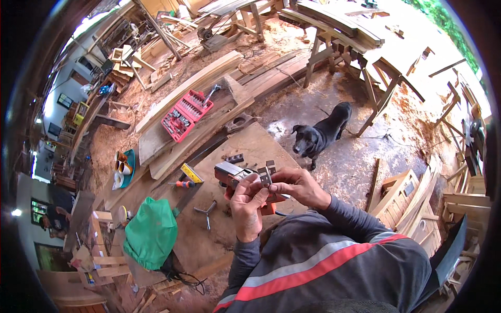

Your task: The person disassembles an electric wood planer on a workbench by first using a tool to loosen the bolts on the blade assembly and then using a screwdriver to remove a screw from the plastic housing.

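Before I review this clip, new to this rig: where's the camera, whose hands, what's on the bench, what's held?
No machine here: one person's bare hands, seen by a fisheye camera on that person's head, looking down, so straight edges bend. The left hand and right hand hold a small metal piece close to a red-and-grey tool. On the brown worktop lies a three-armed wrench, with an orange-handled screwdriver nearby. Beyond, an open red socket case sits on planks.
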Demonstrator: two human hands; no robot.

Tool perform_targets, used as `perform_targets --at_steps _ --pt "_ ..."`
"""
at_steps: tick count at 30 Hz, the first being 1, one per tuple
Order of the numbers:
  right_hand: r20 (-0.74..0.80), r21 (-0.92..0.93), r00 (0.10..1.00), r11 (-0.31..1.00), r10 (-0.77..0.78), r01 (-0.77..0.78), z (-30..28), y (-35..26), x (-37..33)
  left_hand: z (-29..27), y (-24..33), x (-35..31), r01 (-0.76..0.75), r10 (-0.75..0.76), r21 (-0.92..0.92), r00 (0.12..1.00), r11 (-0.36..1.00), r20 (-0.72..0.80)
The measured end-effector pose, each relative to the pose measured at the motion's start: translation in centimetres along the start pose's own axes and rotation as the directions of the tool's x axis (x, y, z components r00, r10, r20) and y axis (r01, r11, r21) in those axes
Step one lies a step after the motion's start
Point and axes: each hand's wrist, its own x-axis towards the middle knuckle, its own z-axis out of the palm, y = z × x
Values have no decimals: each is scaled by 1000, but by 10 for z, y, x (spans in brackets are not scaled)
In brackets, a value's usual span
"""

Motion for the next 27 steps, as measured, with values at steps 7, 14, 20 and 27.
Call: perform_targets --at_steps 7,14,20,27 --pt "-27 -77 999 996 -42 39 -18 -3 3 9 8 -5 84 -91 143 995 986 44" --pt "95 53 995 998 33 -38 -21 -10 12 1 3 -3 67 -68 80 998 995 12" --pt "-158 240 973 963 167 -126 -22 27 20 -14 -4 -4 123 -120 73 992 990 -46" --pt "-113 151 980 977 166 -148 -21 32 8 -9 -1 -6 41 -28 152 996 987 -89"
